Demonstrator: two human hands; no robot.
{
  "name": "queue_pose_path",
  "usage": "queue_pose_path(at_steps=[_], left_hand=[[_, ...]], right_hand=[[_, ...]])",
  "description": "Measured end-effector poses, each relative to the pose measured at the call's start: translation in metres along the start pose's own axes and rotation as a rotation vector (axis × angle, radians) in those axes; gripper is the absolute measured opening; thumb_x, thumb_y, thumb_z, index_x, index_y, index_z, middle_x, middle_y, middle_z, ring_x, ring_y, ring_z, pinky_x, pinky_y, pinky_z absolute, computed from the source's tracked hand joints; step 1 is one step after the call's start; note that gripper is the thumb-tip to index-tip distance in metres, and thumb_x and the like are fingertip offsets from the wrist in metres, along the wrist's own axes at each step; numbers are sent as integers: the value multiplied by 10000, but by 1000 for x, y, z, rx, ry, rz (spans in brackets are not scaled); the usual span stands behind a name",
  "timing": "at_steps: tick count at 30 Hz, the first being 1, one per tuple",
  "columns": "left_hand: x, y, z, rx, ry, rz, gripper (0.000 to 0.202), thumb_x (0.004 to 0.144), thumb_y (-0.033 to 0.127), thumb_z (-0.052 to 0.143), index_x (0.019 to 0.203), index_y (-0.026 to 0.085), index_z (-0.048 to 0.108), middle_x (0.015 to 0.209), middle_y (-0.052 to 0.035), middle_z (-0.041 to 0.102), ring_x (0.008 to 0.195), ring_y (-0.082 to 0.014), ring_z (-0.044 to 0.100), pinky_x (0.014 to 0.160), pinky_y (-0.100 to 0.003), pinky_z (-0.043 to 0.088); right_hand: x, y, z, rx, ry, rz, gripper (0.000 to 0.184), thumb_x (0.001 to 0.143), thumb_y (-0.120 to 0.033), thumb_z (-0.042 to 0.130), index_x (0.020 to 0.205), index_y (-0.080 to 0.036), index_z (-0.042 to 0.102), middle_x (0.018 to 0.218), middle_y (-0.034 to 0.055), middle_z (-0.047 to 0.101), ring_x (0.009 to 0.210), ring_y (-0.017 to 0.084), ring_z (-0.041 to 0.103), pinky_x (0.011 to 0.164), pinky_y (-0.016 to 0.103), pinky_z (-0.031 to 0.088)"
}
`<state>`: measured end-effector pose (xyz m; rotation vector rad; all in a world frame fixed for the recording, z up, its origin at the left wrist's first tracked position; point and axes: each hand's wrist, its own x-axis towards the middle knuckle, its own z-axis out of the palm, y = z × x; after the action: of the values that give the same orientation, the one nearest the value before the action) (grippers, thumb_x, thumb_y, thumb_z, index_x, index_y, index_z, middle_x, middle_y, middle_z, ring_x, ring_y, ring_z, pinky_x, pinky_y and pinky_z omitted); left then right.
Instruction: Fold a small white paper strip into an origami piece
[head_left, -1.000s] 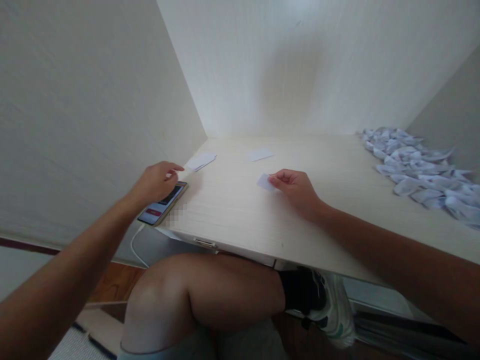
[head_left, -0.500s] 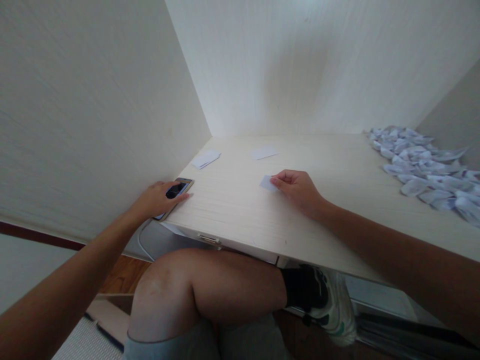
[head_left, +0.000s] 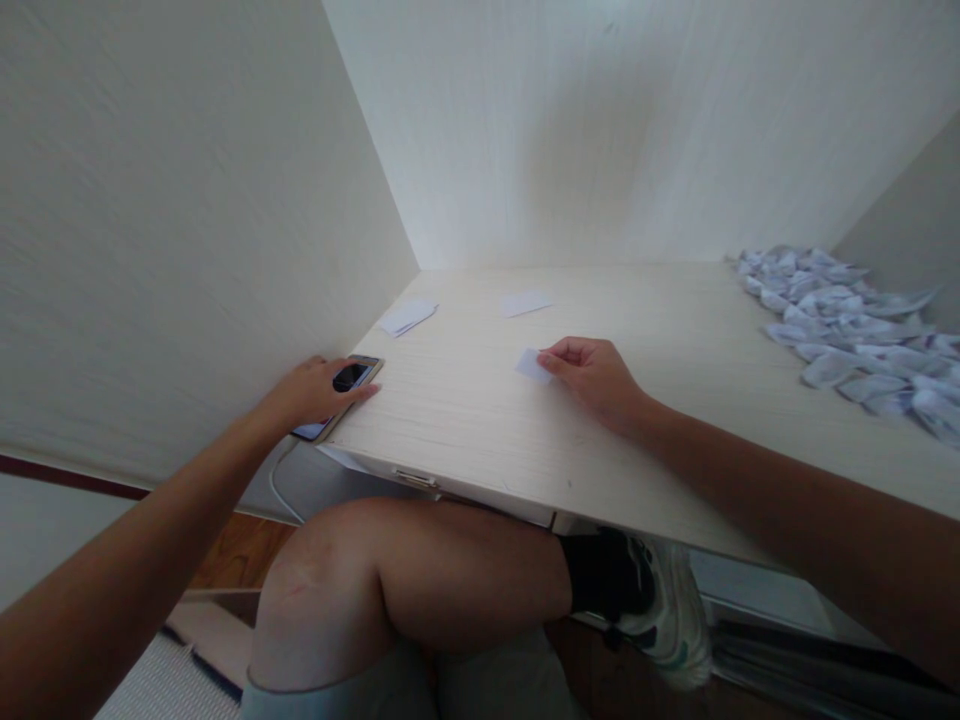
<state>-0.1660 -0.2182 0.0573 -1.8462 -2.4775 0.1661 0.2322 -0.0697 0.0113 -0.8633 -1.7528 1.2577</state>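
Note:
My left hand (head_left: 311, 392) lies flat over a phone (head_left: 352, 377) at the near left corner of the pale wooden desk (head_left: 480, 430), fingers spread on its screen. My right hand (head_left: 592, 375) rests on the desk near the middle and pinches a small white slip of paper (head_left: 531, 364) between thumb and fingers. The phone's lower part is hidden under my left palm.
Two more white slips lie further back, one (head_left: 407, 316) at the left wall and one (head_left: 526, 303) near the centre. A heap of folded paper pieces (head_left: 847, 335) fills the far right. A white cable (head_left: 279, 490) hangs below the phone. My crossed leg sits under the desk edge.
My left hand came down from above the phone and now presses flat on it. The right hand and its slip stayed where they were.

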Motion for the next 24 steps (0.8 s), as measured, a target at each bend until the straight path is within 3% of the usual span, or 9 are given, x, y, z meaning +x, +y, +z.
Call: queue_pose_path(at_steps=[2, 7, 10, 18, 24], left_hand=[[1, 0, 0, 3, -7, -13, 904, 884, 775, 500, 1476, 111, 661, 1220, -241, 758, 1163, -453, 691, 1020, -495, 516], [-2, 1, -1, -3, -18, -8, 878, 898, 754, 486, 1540, 167, 606, 1319, -204, 752, 1221, -420, 689, 1067, -463, 497], [-5, 3, -1, 11, -35, -20, 886, 923, 750, 452, 1566, 154, 577, 1301, -228, 749, 1206, -423, 694, 1061, -473, 498], [6, 5, -4, 50, -72, -44, 888, 921, 789, 447, 1524, 162, 628, 1310, -213, 755, 1181, -406, 712, 1000, -430, 519], [9, 7, -7, 81, -77, -55, 896, 932, 798, 449, 1520, 145, 625, 1321, -207, 752, 1149, -401, 720, 961, -415, 536]], right_hand=[[0, 0, 0, -1, 2, -1, 377, 806, -551, 790, 794, -175, 755, 800, 64, 746, 710, 177, 597, 687, 334, 422], [0, 0, 0, -8, 0, -3, 400, 804, -577, 796, 796, -179, 752, 797, 62, 737, 696, 174, 579, 680, 335, 413], [0, -2, 0, -9, 2, 7, 411, 803, -584, 800, 800, -176, 757, 801, 64, 737, 694, 169, 575, 668, 327, 411], [-2, -10, 1, -11, 20, 38, 449, 749, -613, 805, 766, -169, 736, 695, 32, 658, 621, 137, 477, 618, 315, 354], [-3, -12, 2, 7, 19, 67, 460, 721, -622, 809, 776, -171, 739, 753, 60, 690, 667, 161, 523, 652, 330, 374]])
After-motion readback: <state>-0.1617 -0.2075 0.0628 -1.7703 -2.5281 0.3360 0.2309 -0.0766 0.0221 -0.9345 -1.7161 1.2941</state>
